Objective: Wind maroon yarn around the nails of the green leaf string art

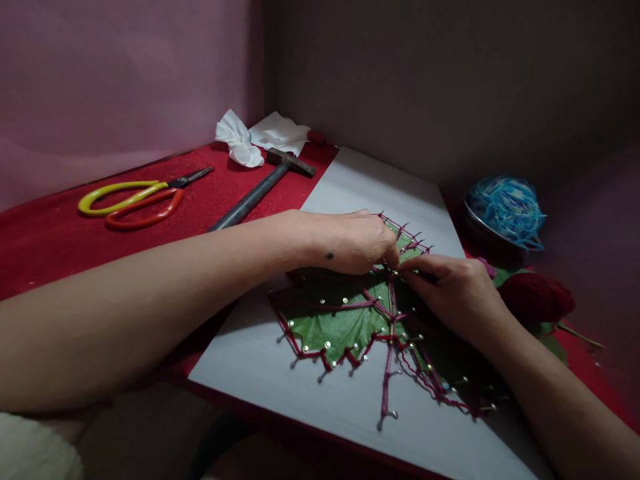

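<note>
No lettering, numbers or signs are readable here.

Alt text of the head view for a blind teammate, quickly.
The person's left hand and right hand are close together over a green leaf on a pale board, amid nails wound with red and purple thread. Scissors and a hammer lie to the left; a blue yarn ball sits at right.

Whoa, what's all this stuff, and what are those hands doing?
Somebody's left hand and right hand are close together over a green leaf on a pale board. It's too small to tell exactly what they're pinching. Metal nails stand around the leaf, with red yarn along its near edge and purple yarn down the stem. A hammer and scissors lie to the left on red cloth.
</note>
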### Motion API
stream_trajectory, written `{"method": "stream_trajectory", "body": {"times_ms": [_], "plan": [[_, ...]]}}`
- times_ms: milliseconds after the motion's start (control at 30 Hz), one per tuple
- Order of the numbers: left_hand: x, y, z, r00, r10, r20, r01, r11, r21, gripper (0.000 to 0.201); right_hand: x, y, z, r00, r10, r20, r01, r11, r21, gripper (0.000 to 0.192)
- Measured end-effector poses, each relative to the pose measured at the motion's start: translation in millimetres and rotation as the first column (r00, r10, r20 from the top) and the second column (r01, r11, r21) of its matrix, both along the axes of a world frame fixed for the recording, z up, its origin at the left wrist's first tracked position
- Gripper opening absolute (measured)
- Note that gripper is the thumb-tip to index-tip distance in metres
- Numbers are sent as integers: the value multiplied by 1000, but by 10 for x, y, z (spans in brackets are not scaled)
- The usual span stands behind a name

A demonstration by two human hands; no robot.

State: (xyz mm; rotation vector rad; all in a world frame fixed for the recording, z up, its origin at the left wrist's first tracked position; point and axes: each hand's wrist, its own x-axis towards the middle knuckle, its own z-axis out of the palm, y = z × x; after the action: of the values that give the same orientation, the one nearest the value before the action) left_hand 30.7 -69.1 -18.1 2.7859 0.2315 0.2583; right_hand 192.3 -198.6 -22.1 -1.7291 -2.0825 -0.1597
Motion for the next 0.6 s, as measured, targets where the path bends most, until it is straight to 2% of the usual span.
{"method": "stream_trajectory", "body": {"times_ms": [100, 300, 433, 600], "plan": [[8, -12, 13, 996, -77, -53, 79, 996, 34, 31, -1, 0, -4, 1000, -3, 6, 3, 1000, 3, 16], [28, -44, 68, 990, -112, -88, 123, 982, 140, 31, 30, -19, -29, 1000, 0, 27, -1, 998, 58, 15], [10, -66, 121, 981, -101, -167, 131, 975, 181, 47, 30, -66, -28, 997, 15, 78, -23, 995, 97, 16], [-14, -100, 184, 972, -83, -219, 126, 974, 189, 58, -1, -111, -13, 995, 71, 72, -75, 996, 53, 16]]}}
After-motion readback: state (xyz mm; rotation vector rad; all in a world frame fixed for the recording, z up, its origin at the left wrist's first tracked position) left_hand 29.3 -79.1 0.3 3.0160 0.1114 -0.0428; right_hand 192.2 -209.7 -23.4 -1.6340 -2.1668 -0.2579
